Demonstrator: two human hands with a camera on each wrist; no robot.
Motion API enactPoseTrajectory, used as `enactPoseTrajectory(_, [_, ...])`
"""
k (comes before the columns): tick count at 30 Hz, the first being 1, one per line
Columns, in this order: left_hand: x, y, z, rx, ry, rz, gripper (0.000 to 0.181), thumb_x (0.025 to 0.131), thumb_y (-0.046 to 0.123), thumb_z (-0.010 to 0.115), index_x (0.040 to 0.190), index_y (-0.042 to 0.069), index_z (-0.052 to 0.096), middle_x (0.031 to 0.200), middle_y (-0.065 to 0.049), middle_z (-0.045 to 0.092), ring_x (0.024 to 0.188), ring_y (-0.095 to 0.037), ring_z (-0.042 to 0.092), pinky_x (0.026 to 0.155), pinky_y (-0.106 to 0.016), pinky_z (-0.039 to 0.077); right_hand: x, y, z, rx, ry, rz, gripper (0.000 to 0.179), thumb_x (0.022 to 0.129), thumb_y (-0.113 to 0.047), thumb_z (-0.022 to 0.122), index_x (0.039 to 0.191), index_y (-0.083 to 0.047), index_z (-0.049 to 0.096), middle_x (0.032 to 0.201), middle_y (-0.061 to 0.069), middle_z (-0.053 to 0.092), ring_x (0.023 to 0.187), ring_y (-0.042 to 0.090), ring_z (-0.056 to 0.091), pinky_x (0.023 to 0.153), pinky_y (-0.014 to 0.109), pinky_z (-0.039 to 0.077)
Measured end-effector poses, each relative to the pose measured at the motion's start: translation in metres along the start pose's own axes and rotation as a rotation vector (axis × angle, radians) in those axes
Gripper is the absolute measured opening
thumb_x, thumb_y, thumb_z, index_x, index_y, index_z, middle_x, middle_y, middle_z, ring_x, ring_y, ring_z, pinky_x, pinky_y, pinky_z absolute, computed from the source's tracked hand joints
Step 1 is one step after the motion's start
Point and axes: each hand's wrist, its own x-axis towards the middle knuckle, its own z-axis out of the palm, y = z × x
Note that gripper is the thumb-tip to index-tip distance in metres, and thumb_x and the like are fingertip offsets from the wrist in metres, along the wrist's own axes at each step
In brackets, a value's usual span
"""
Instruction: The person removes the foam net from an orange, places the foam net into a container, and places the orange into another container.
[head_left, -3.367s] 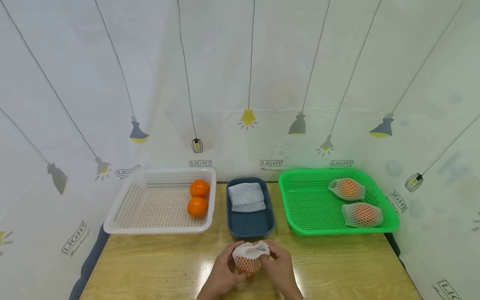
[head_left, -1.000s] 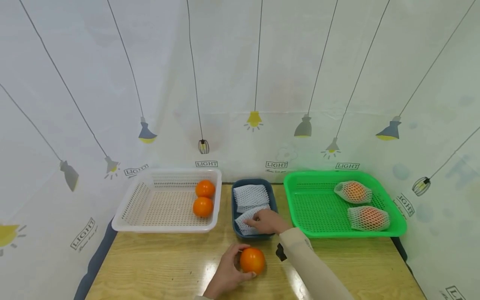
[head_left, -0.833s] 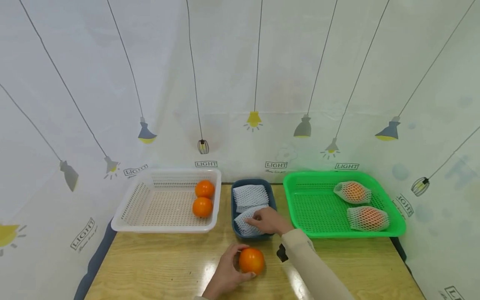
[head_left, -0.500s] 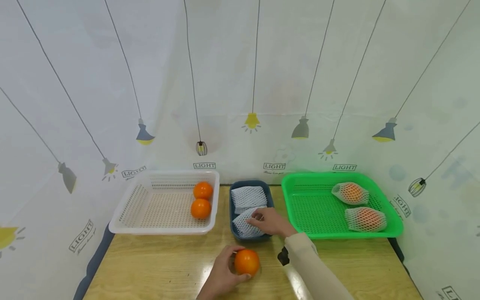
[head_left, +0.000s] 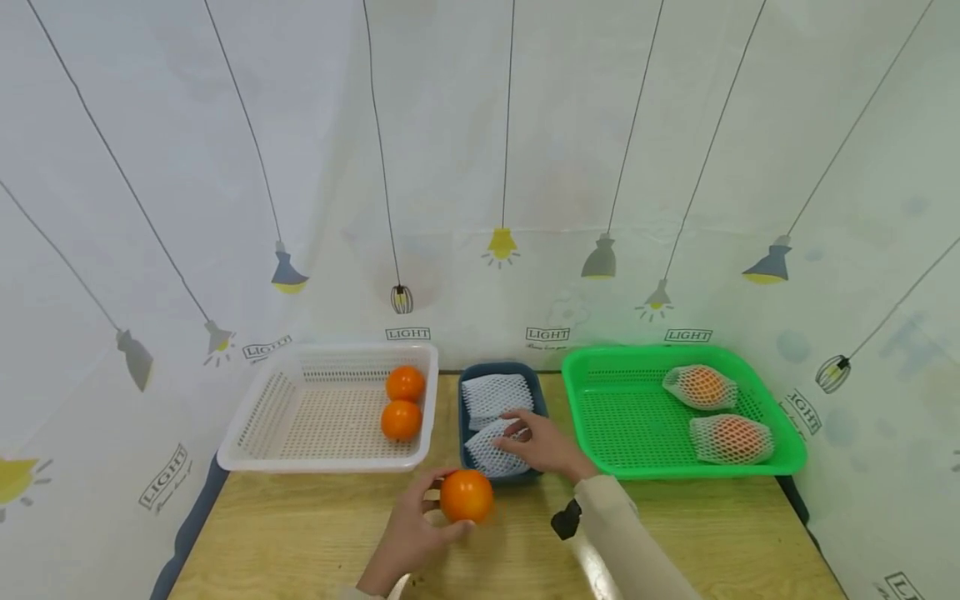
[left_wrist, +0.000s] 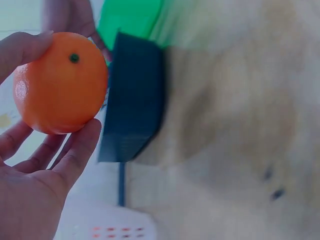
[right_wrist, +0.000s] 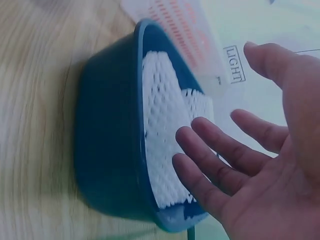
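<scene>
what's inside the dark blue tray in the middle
White foam netting lies in two spots inside the dark blue tray. In the head view, the right hand hides part of it; anything beneath the netting is covered.

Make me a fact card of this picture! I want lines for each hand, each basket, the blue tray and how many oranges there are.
Left hand: holds one bare orange
Right hand: over the blue tray, holding nothing; I cannot tell if it touches the white nets
Blue tray: holds the white nets
White basket: two bare oranges
Green basket: two netted oranges
Oranges in sight: five, three bare and two netted
Table: wooden
</scene>
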Motion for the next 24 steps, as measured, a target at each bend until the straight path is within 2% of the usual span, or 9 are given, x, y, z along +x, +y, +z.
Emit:
enactPoseTrajectory(6, [0.009,0.015,-0.026,-0.01,0.046,0.059,0.071,0.073,0.023,0.094,0.135,0.015,0.06,0.131,-0.002,0.061,0.112,-0.021,0.06,0.087,-0.026,0.06,-0.002,-0.008,0.006,0.086,0.006,0.006,0.065,0.093,-0.044,0.074,0.148,-0.02,0.05,0.131,0.013,0.068,0.112,0.029,0.067,0.08,0.039,0.061])
enactPoseTrajectory(12, [0.021,0.017,-0.053,0.036,0.1,0.134,0.071,0.074,0.021,0.094,0.135,0.013,0.059,0.13,-0.006,0.061,0.11,-0.022,0.06,0.085,-0.028,0.061,0.0,-0.017,0.016,0.174,0.005,-0.011,0.075,0.092,-0.037,0.077,0.153,-0.011,0.042,0.134,0.019,0.065,0.114,0.032,0.067,0.085,0.045,0.061])
enactPoseTrajectory(16, [0.031,0.02,-0.071,0.09,0.13,0.167,0.069,0.074,0.021,0.094,0.134,0.013,0.06,0.127,-0.009,0.061,0.109,-0.025,0.061,0.084,-0.029,0.061,0.001,-0.022,0.025,0.201,0.0,-0.021,0.078,0.092,-0.036,0.077,0.155,-0.011,0.039,0.138,0.02,0.062,0.117,0.034,0.066,0.087,0.046,0.061])
enactPoseTrajectory(21, [0.044,0.024,-0.093,0.192,0.153,0.169,0.071,0.075,0.024,0.093,0.136,0.012,0.059,0.127,-0.009,0.061,0.11,-0.025,0.061,0.085,-0.031,0.061,0.002,-0.033,0.037,0.224,0.01,-0.033,0.081,0.09,-0.036,0.08,0.156,-0.016,0.038,0.139,0.019,0.062,0.117,0.032,0.066,0.089,0.044,0.06])
enactPoseTrajectory(24, [0.051,0.024,-0.106,0.231,0.156,0.148,0.073,0.076,0.028,0.093,0.137,0.012,0.057,0.128,-0.008,0.059,0.111,-0.025,0.06,0.087,-0.035,0.061,0.003,-0.041,0.044,0.236,0.007,-0.039,0.081,0.09,-0.035,0.08,0.156,-0.016,0.038,0.138,0.017,0.063,0.115,0.031,0.067,0.09,0.044,0.06])
